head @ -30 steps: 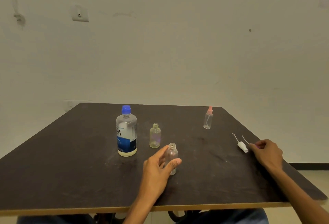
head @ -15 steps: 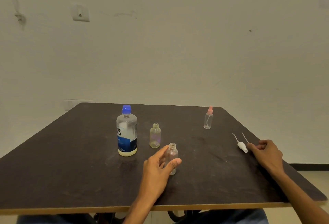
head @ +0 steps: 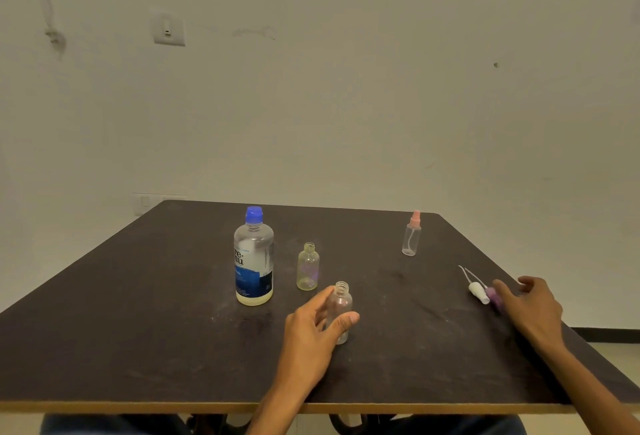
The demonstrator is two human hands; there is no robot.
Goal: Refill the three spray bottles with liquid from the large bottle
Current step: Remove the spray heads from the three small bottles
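Left hand (head: 311, 327): fingers and thumb curled round the clear uncapped spray bottle (head: 341, 310), which stands upright on the table (head: 138, 330) near the front edge.
Right hand (head: 530, 306): fingers loosely bent and grasping nothing, tips just beside the purple spray head (head: 493, 296) — whether they touch it I cannot tell.
Large bottle (head: 254, 258): upright at centre left, blue cap on, only a shallow pale layer showing at its base.
Yellowish spray bottle (head: 307, 266): uncapped and upright, just right of the large bottle.
Pink-topped spray bottle (head: 411, 235): at the far right, pump on, so by my reading not yet ready to fill.
White spray head (head: 479, 291): lying beside the purple one, dip tubes pointing away, near the right edge.
Spill risk: the necks are narrow and the large bottle's mouth wide — a fast tilt would likely overshoot.
Tipping risk: the light empty bottles could topple if nudged on the reach for the large bottle.
Supply risk: the liquid left may not cover three refills.
Edge risk: a brush of the right hand could roll the spray heads off.
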